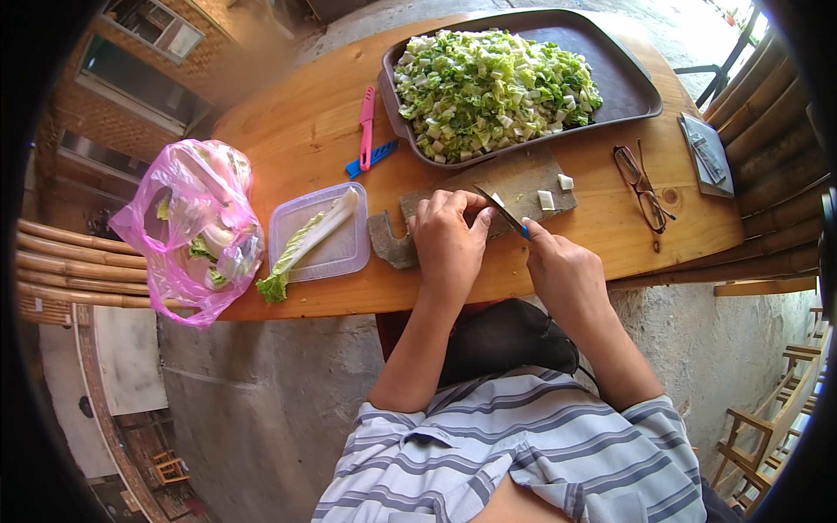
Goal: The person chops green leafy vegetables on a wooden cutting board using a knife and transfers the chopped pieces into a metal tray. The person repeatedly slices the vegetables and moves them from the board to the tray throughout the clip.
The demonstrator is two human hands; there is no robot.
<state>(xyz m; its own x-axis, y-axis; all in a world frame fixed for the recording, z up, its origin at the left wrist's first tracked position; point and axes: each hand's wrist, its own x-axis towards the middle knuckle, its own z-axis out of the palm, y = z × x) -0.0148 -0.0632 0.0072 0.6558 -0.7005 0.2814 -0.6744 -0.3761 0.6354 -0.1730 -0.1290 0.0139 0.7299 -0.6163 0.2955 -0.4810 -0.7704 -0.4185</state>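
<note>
The knife [503, 210] is at the cutting board [532, 172], near cut cabbage pieces [547, 200]. The right hand [565, 268] grasps its handle. The left hand [450, 234] is beside the blade; its grip cannot be determined. Beyond the board, a tray [626, 87] holds chopped cabbage [497, 91].

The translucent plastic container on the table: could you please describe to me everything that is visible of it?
The container looks like pale, translucent plastic: shallow, roughly square, with rounded corners and a raised rim. It sits open on the wooden table, near its front edge, right of the pink bag. One long cabbage leaf lies diagonally across it, green end over the near left rim.
</note>
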